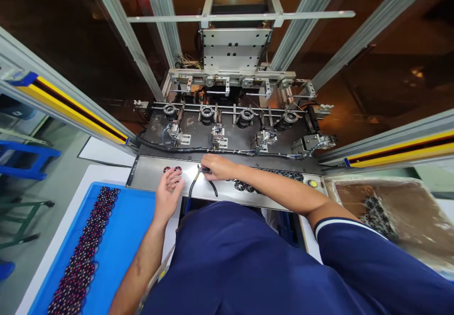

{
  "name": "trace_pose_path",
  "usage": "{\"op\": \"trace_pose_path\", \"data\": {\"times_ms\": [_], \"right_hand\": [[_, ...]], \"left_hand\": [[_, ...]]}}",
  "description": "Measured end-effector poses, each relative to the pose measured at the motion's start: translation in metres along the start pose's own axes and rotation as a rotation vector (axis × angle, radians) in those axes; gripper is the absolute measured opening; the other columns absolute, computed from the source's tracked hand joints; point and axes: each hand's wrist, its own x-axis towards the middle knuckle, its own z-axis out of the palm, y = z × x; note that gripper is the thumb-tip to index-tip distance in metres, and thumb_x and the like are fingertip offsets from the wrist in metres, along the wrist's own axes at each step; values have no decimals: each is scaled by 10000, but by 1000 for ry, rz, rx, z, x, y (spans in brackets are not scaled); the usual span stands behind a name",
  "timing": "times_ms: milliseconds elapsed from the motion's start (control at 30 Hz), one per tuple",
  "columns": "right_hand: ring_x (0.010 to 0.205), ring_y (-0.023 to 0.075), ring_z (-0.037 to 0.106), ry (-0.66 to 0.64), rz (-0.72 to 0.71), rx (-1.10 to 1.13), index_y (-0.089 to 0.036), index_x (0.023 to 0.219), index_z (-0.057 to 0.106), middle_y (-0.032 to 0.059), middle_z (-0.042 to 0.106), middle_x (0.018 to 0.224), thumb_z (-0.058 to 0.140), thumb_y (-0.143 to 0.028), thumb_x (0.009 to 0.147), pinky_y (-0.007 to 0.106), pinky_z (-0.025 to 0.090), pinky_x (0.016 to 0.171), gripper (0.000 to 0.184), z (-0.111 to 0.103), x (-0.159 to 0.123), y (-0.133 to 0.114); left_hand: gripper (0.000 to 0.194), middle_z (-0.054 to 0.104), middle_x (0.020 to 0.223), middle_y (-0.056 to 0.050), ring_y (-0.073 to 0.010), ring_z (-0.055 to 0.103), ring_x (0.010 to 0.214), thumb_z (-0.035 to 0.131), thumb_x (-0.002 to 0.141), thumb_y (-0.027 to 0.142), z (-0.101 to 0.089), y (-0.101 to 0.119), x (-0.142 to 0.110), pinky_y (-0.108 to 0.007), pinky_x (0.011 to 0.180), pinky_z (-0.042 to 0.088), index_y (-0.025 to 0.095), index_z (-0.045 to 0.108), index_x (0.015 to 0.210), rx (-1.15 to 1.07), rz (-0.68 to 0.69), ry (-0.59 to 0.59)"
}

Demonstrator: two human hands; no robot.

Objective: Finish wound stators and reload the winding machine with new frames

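The left hand (168, 196) is over the steel worktop (145, 173), its fingers loosely bent and a little spread, the thumb standing apart from them. Just beyond the fingertips, at twelve o'clock from that hand, two red-and-black discs (178, 169) lie side by side on the metal; whether the fingers touch them I cannot tell. The right hand (220, 167) is at two o'clock from the left one, its forearm reaching in from four o'clock. Its fingers are drawn narrow and curled down by a small dark item (205, 169), mostly hidden under them, so I cannot tell whether it is gripped.

Between the hands, at eight o'clock from the right one, is a pair of pliers (192, 187) with dark handles splayed toward five and seven o'clock. Round black-and-silver parts (240, 186) sit at four o'clock from the right hand, near the forearm, and a dense spread of black rings (283, 175) is at three o'clock, with a yellow button (312, 183) past it.

At twelve to one o'clock stands the machine (230, 50), with four ring-topped holders (246, 117) in a row. A blue tray (124, 230) at eight o'clock from the left hand carries a long band of dark, red-flecked coils (83, 253)
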Motion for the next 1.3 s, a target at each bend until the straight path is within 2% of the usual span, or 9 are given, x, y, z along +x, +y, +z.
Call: {"op": "trace_pose_path", "data": {"times_ms": [133, 233, 367, 633, 733, 900, 1067, 1167, 1300], "right_hand": [[954, 159, 624, 293, -221, 220, -140, 1130, 572, 85, 682, 1048, 561, -235, 942, 306, 522, 905, 211, -34, 0, -37], [791, 128, 623, 587, -389, 431, -148, 1159, 567, 60, 695, 963, 526, -236, 977, 296, 554, 808, 207, -47, -6, -54], [916, 162, 653, 696, -455, 447, -138, 1158, 584, 98, 696, 1018, 593, -305, 981, 333, 567, 857, 243, -55, -15, -57], [865, 180, 641, 859, -384, 352, -141, 1093, 661, 92, 692, 954, 638, -250, 962, 359, 575, 780, 172, -43, -23, -60], [1027, 202, 645, 717, -385, 526, -149, 1112, 691, 126, 682, 1113, 637, -340, 974, 404, 568, 883, 242, -49, -27, -55], [1176, 201, 637, 175, -418, 1012, -142, 977, 756, 161, 538, 1439, 559, -343, 1018, 365, 564, 910, 284, -77, -20, -36], [1388, 244, 484, -266, -505, 1121, -113, 934, 759, 177, 505, 1483, 584, -415, 1000, 386, 414, 1127, 356, -87, -3, -31], [1401, 254, 467, -369, -556, 1099, -98, 918, 740, 196, 482, 1494, 537, -448, 1015, 395, 363, 1168, 416, -89, 7, -31], [1409, 230, 451, -249, -509, 903, -126, 918, 713, 164, 496, 1485, 518, -348, 1028, 417, 362, 1172, 315, -107, 49, -3]], "left_hand": [[676, 729, 1023, -133, -248, 730, 929, 345, 926, 738, 15, 34, 7, -419, 810, 610, 188, 617, 1209, -195, -67, -209], [689, 705, 1103, -114, -249, 713, 988, 498, 846, 772, 19, 56, 2, -393, 840, 605, 223, 593, 1249, -395, -51, -207], [647, 701, 1041, -65, -243, 724, 939, 686, 772, 696, 18, 70, -8, -384, 800, 615, 287, 539, 1252, -514, -40, -124], [521, 711, 1039, -38, -224, 725, 950, 717, 762, 672, 26, 71, -15, -389, 845, 616, 281, 568, 1073, -465, 32, 2], [468, 739, 1024, -44, -228, 742, 927, 771, 754, 596, 23, 68, -16, -372, 804, 631, 259, 629, 1047, -445, 63, 21], [342, 789, 956, -44, -210, 764, 866, 840, 748, 400, 10, 65, -17, -313, 771, 643, 247, 742, 1037, -347, 165, -64], [338, 795, 1009, -80, -220, 761, 931, 825, 775, 334, -4, 59, -15, -318, 854, 623, 223, 764, 1089, -208, 300, -235], [365, 785, 1061, -91, -238, 749, 987, 809, 789, 342, -18, 48, -14, -353, 906, 608, 241, 751, 1134, -92, 370, -265], [655, 703, 1278, -138, -278, 698, 1139, 806, 787, 375, -33, 12, -6, -427, 1003, 561, 244, 575, 1385, 194, 346, -18]]}}
